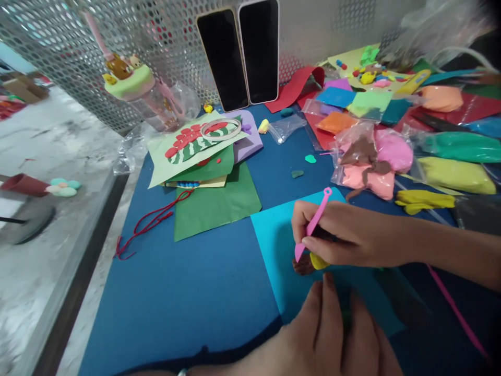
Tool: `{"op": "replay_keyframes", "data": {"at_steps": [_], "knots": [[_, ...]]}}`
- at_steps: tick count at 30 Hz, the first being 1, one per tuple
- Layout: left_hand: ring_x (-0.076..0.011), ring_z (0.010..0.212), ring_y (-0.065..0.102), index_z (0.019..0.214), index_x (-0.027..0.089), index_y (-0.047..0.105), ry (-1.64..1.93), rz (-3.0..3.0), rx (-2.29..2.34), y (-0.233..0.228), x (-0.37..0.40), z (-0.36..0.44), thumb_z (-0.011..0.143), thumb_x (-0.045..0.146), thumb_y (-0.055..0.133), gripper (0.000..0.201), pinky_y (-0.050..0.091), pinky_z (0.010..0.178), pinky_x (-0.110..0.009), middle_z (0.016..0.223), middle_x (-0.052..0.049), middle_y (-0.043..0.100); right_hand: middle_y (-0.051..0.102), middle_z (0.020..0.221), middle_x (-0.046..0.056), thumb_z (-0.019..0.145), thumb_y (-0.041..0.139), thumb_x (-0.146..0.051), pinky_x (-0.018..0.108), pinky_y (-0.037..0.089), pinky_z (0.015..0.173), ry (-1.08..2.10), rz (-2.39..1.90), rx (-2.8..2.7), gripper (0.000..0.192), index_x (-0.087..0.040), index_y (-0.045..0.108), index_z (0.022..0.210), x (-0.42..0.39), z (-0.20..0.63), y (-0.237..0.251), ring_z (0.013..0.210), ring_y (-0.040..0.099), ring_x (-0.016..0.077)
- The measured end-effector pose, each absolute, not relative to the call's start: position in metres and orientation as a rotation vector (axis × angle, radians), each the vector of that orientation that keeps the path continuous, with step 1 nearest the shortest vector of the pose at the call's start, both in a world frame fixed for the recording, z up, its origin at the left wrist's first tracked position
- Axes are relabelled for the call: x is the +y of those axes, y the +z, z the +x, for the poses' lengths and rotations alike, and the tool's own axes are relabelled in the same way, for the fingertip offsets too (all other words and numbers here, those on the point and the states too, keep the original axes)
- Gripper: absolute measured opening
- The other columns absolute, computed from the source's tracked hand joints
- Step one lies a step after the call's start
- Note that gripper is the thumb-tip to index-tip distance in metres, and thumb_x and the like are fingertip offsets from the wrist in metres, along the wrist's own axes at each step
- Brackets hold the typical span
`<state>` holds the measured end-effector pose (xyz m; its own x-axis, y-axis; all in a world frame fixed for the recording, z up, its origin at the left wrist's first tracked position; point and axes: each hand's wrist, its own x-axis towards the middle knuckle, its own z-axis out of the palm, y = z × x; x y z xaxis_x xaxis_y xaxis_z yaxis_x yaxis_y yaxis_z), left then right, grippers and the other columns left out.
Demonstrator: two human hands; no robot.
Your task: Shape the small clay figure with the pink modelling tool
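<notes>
In my right hand [348,232] is a pink plastic clay knife [319,216], gripped like a pen. Its pointed blade touches a small brown piece of clay [303,265] with ridged marks. Beside that, a yellow clay piece [319,261] sits partly under my right fingers. Both pieces lie on a bright blue sheet of paper [270,235]. My left hand [332,334] rests on the sheet's lower part, fingers stretched forward and somewhat apart, just below the clay. Whatever lies under its palm is hidden.
Bags of coloured clay [368,162] crowd the right side. Two phones [260,52] lean against a perforated metal panel [309,31]. Decorated paper cards [160,169], a red cord [152,222] and a lidded cup [131,86] are at the left. The table edge [105,261] runs along the left.
</notes>
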<state>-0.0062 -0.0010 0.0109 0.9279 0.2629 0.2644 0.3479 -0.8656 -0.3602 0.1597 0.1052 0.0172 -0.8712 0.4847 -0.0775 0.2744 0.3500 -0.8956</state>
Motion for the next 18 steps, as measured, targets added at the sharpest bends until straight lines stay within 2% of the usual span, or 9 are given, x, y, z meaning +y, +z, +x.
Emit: {"op": "replay_keyframes", "data": {"at_steps": [6,14,18], "knots": [[-0.0162,0.087,0.069,0.115,0.019,0.062,-0.323,-2.673,-0.478,0.0098,-0.0021,-0.0053,0.092,0.017,0.036,0.035,0.055,0.079,-0.027,0.111,-0.002,0.069,0.066,0.08,-0.001,0.09,0.044,-0.011,0.015,0.048,0.057,1.531,-0.701,-2.42,0.012,-0.021,0.041,0.087,0.105,0.1591,0.0183,0.069,0.066,0.0097],[-0.0167,0.087,0.068,0.114,0.018,0.059,-0.341,-2.689,-0.473,0.0075,-0.0037,-0.0045,0.093,0.026,0.041,0.028,0.056,0.079,-0.03,0.112,-0.004,0.068,0.067,0.075,0.0,0.089,0.045,-0.011,0.018,0.047,0.055,1.495,-0.716,-2.469,0.013,-0.022,0.04,0.084,0.1021,0.1571,0.0192,0.067,0.066,0.0115],[-0.0165,0.086,0.069,0.113,0.019,0.061,-0.358,-2.689,-0.479,0.0081,-0.0036,-0.0037,0.092,0.021,0.04,0.03,0.057,0.077,-0.028,0.11,-0.002,0.07,0.066,0.076,-0.002,0.089,0.045,-0.012,0.017,0.045,0.054,1.484,-0.699,-2.447,0.012,-0.022,0.04,0.085,0.1031,0.1569,0.0168,0.066,0.065,0.0102]]}}
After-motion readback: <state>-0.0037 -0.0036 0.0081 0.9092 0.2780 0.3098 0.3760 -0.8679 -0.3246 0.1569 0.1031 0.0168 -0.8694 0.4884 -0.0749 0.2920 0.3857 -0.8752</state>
